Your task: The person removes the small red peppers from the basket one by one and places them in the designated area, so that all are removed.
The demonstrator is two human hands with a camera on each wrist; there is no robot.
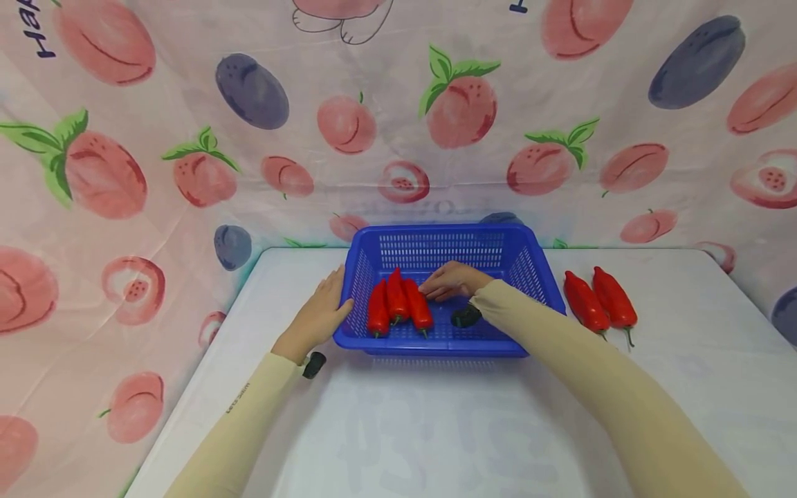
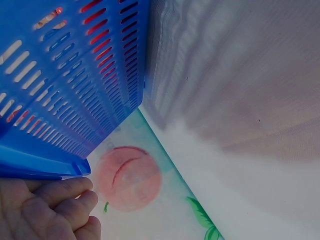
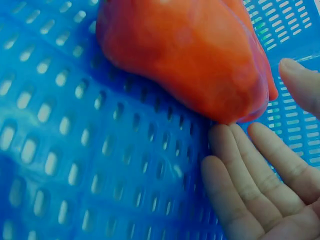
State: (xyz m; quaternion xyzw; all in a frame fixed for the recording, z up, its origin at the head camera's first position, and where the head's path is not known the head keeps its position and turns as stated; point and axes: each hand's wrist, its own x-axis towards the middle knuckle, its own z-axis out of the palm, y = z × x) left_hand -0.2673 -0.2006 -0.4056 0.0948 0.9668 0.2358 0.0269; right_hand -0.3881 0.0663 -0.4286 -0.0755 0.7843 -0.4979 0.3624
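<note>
Three red peppers [image 1: 397, 297] lie side by side in the left part of a blue slotted basket [image 1: 436, 347]. My right hand [image 1: 453, 280] reaches into the basket, fingers extended, right beside the rightmost pepper. In the right wrist view, the fingertips are at the end of a red pepper [image 3: 185, 55], with the thumb held apart. My left hand [image 1: 320, 311] rests along the basket's left rim, its fingers fairly straight. The left wrist view shows those fingers [image 2: 70, 197] right at the rim, outside the slotted wall [image 2: 70, 85].
Two more red peppers [image 1: 584, 302] lie on the white table [image 1: 423, 429], right of the basket. A fruit-print cloth [image 1: 398, 117] hangs behind the table and along its left side. Dark wrist-worn devices show at both cuffs.
</note>
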